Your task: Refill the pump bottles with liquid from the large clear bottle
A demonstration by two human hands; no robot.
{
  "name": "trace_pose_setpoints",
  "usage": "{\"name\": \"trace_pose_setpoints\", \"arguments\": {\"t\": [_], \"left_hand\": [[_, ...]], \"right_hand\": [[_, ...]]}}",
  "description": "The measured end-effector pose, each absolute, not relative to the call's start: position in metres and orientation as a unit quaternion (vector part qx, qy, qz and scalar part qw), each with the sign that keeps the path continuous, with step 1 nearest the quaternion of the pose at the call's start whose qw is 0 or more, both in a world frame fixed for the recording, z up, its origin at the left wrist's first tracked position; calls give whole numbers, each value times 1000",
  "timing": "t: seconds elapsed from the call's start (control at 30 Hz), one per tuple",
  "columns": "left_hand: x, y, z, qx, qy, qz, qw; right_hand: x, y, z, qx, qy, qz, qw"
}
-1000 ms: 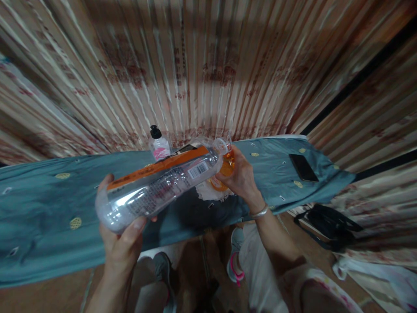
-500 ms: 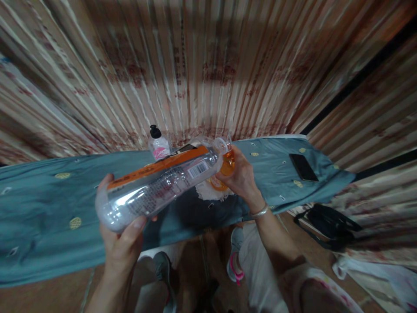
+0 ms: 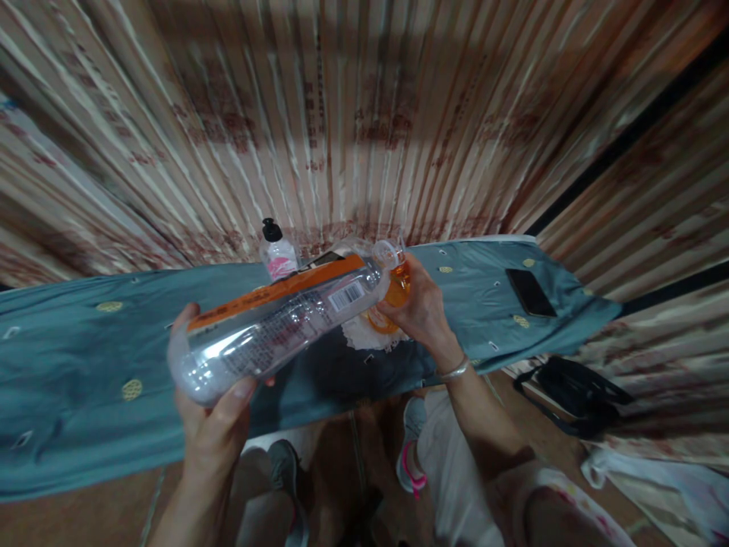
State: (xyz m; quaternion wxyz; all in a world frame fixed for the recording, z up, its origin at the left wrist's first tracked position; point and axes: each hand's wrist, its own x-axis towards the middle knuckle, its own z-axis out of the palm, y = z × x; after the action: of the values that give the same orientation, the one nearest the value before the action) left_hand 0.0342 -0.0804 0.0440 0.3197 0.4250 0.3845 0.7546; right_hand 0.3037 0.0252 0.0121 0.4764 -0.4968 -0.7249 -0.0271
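Note:
My left hand [image 3: 213, 410] is wrapped round the base of a large clear plastic bottle [image 3: 279, 327] with an orange-edged label. The bottle lies tilted, its neck pointing right and a little up. My right hand [image 3: 418, 304] grips a small clear container of orange liquid [image 3: 399, 282]. The bottle's mouth sits at the container's top; whether the two touch, I cannot tell. Below them, a white lacy cloth [image 3: 364, 336] with an orange ring-shaped thing [image 3: 380, 322] lies on the table. Behind the bottle stands a clear pump bottle [image 3: 279, 254] with a black top and pink label.
A teal patterned cloth [image 3: 114, 349] covers the long, narrow table. A black phone [image 3: 531, 292] lies on its right part. Pleated curtains [image 3: 364, 114] hang close behind and at the sides. On the floor at right is a black bag [image 3: 575, 395].

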Motion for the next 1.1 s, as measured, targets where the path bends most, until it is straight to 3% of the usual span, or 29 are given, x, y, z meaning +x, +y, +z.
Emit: {"name": "trace_pose_setpoints", "arguments": {"t": [1.1], "left_hand": [[34, -78, 44, 430, 366, 758, 326]], "right_hand": [[307, 26, 10, -489, -733, -9, 473]]}}
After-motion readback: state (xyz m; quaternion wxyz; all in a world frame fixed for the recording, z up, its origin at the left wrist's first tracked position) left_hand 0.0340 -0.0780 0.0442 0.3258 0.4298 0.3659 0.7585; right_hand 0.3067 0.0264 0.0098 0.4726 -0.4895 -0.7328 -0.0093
